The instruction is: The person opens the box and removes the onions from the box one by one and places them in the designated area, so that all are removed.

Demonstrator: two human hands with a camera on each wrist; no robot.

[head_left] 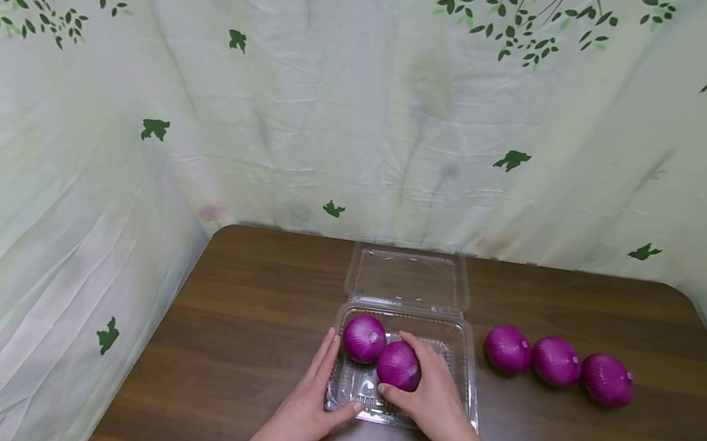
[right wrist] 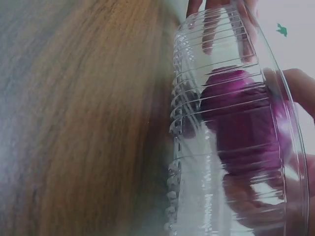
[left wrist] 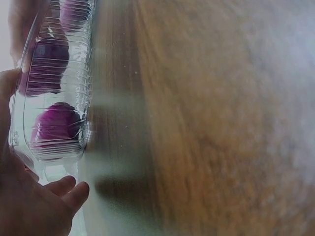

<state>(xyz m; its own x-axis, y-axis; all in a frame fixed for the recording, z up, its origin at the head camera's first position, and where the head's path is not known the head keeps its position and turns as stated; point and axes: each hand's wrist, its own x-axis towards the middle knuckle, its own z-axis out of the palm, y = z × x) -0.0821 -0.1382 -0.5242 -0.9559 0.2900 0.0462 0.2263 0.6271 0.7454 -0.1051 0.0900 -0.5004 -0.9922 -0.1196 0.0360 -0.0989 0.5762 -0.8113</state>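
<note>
A clear plastic clamshell box point(head_left: 469, 387) lies on the table with two red onions in its base. One red onion point(head_left: 363, 339) is at the back left of the base. Beside it, the second onion point(head_left: 399, 367) is between the thumb and fingers of my right hand point(head_left: 437, 398), which grips it from the right. My left hand point(head_left: 310, 403) rests against the box's front left corner, its straight fingers along the left side and its thumb at the front rim. Both onions show through the ribbed wall point(left wrist: 74, 73) in the left wrist view.
Right of the box, three more red onions, a left one point(head_left: 508, 349), a middle one point(head_left: 555, 361) and a right one point(head_left: 607, 380), sit in a row on the wooden table point(head_left: 246, 311). The box's lid point(head_left: 409, 277) lies folded back toward a leaf-print curtain point(head_left: 377, 103).
</note>
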